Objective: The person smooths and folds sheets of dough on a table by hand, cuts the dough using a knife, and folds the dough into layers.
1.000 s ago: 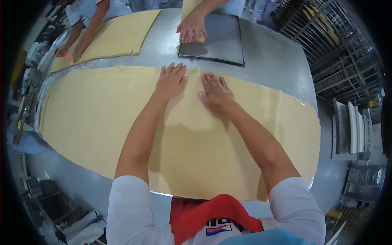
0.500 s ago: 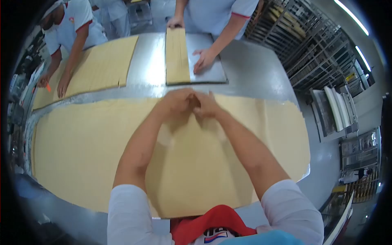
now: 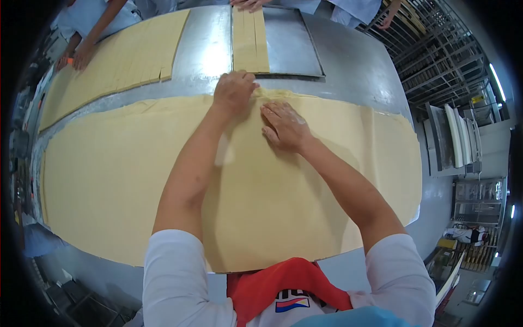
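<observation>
A wide, pale yellow sheet of dough (image 3: 131, 180) covers the near part of the metal table. My left hand (image 3: 234, 94) is at the far edge of the sheet, its fingers curled closed on the dough there. Just right of it, my right hand (image 3: 284, 126) lies palm down on the sheet with fingers stretched out. Between and beyond my hands the far edge looks uneven and folded. The parts of the dough under both hands are hidden.
Across the metal table (image 3: 204, 49), a metal tray (image 3: 291, 41) holds dough strips (image 3: 250, 43), with a co-worker's hand (image 3: 249, 4) at its far end. Another co-worker's hands (image 3: 81, 54) rest on a cut dough sheet (image 3: 128, 54). Racks (image 3: 444, 52) stand at right.
My hands were together at the far edge; now they are apart, the right one flattened on the dough. The view has tilted downward. The co-worker at the tray has shifted.
</observation>
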The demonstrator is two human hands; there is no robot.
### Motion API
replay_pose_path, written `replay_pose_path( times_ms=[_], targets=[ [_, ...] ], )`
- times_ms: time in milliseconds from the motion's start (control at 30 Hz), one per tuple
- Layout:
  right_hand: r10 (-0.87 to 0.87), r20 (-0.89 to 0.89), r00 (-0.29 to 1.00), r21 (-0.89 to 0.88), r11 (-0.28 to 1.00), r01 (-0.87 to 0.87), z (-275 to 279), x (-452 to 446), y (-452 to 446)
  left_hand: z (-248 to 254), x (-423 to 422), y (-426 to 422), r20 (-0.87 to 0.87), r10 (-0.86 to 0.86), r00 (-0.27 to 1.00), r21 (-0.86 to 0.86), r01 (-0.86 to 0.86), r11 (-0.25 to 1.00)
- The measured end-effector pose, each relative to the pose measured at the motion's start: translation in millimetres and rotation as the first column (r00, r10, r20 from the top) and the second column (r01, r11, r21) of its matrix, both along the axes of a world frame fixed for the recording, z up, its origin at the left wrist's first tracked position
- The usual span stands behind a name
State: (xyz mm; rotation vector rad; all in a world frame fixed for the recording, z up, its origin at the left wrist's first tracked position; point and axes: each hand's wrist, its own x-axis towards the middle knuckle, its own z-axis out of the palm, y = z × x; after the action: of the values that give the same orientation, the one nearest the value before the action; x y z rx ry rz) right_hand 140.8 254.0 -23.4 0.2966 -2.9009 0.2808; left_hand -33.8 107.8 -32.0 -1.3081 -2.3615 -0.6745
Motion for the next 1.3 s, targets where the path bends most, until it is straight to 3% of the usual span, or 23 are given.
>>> replay_pose_path(
  times_ms=[33,67,100,133,200,233,267,300,333,400,433,500,533,567,600,633,667,767,800,967,1100,1200,1300],
  targets=[
    [-0.059,0.046,0.997,0.048,0.997,0.057,-7.1,-1.6,0.1,-1.2,2.5,-1.8,0.004,-0.003,1.000,-0.003,0.003,1.000],
    [-0.128,0.089,0.988,0.094,0.988,0.119,-12.9,-3.2,0.0,2.6,7.1,-7.7,-0.009,0.045,0.999,0.121,-0.044,0.992],
    [-0.184,0.245,0.952,0.156,0.977,0.148,-2.7,-11.9,0.2,7.5,12.7,-14.8,-0.013,0.098,0.995,0.242,-0.092,0.966],
    [-0.190,0.260,0.947,0.141,0.977,0.158,6.2,-19.0,0.7,8.8,23.5,-24.6,-0.002,0.086,0.996,0.224,-0.083,0.971],
    [-0.180,0.271,0.946,0.175,0.975,0.135,-0.2,-26.3,5.3,5.0,56.3,-48.4,0.066,-0.018,0.998,0.074,0.014,0.997],
    [-0.177,0.204,0.963,0.156,0.977,0.146,-12.4,-29.7,7.6,7.2,76.2,-56.9,0.146,0.017,0.989,-0.164,0.007,0.986],
    [-0.183,0.137,0.974,0.145,0.976,0.163,-24.8,-32.2,11.2,-4.3,91.4,-62.6,0.031,0.055,0.998,-0.263,-0.045,0.964],
    [-0.188,0.215,0.958,0.116,0.979,0.166,-14.5,-33.5,8.4,-19.2,103.9,-67.2,-0.079,0.073,0.994,-0.348,-0.096,0.932],
    [-0.181,0.296,0.938,0.091,0.983,0.161,-3.0,-29.7,8.9,-16.1,101.2,-66.6,0.034,0.109,0.993,-0.449,-0.082,0.890],
    [-0.184,0.379,0.907,0.031,0.982,0.186,-2.6,-4.0,24.3,-27.6,94.6,-62.4,-0.023,0.128,0.991,-0.393,-0.127,0.911],
    [-0.173,0.393,0.903,-0.028,0.979,0.200,-4.2,10.7,25.8,23.9,113.6,-52.3,0.217,0.263,0.940,-0.553,-0.103,0.827],
    [-0.118,0.342,0.932,0.121,0.989,0.081,-3.0,84.5,44.7,39.0,127.3,-50.7,0.285,0.314,0.906,-0.541,-0.119,0.833],
    [-0.146,0.289,0.946,0.150,0.983,0.106,-8.6,122.2,53.6,40.9,130.9,-50.1,0.333,0.357,0.873,-0.526,-0.142,0.838],
    [-0.171,0.232,0.958,0.175,0.976,0.132,-13.7,159.1,62.1,-1.0,138.1,-55.4,-0.117,0.334,0.935,-0.322,-0.354,0.878],
    [-0.153,0.253,0.955,0.121,0.985,0.126,-8.5,195.4,71.0,-11.7,157.0,-62.8,-0.127,0.345,0.930,-0.327,-0.368,0.871],
    [-0.134,0.267,0.954,0.069,0.990,0.120,-1.8,229.9,76.3,-14.4,174.4,-66.3,-0.107,0.299,0.948,-0.422,-0.316,0.850],
    [-0.143,0.291,0.946,0.130,0.986,0.108,-1.1,260.8,78.4,-14.2,190.8,-65.7,-0.087,0.256,0.963,-0.507,-0.264,0.821],
    [-0.163,0.424,0.891,0.340,0.940,0.010,16.5,322.5,53.7,-0.6,291.1,-68.9,0.005,0.084,0.996,-0.560,-0.067,0.826],
    [-0.141,0.391,0.910,0.341,0.940,-0.001,20.2,336.3,47.8,2.3,322.7,-64.6,0.032,0.035,0.999,-0.544,-0.012,0.839],
    [0.163,0.366,0.916,0.128,0.967,-0.223,32.7,390.4,26.4,20.5,434.1,-30.3,0.144,-0.035,0.989,-0.445,0.096,0.890],
    [0.138,0.292,0.946,0.053,0.986,-0.160,30.0,436.1,23.8,17.6,456.4,-17.6,0.196,0.062,0.979,-0.328,0.006,0.945],
    [0.154,0.250,0.956,0.001,0.987,-0.159,32.5,447.5,21.3,17.7,447.7,-12.8,0.140,0.205,0.969,-0.353,-0.145,0.924],
    [0.140,0.192,0.971,-0.042,0.990,-0.134,24.0,449.3,21.8,14.3,434.4,-9.1,0.087,0.205,0.975,-0.370,-0.159,0.915]
  ],
)
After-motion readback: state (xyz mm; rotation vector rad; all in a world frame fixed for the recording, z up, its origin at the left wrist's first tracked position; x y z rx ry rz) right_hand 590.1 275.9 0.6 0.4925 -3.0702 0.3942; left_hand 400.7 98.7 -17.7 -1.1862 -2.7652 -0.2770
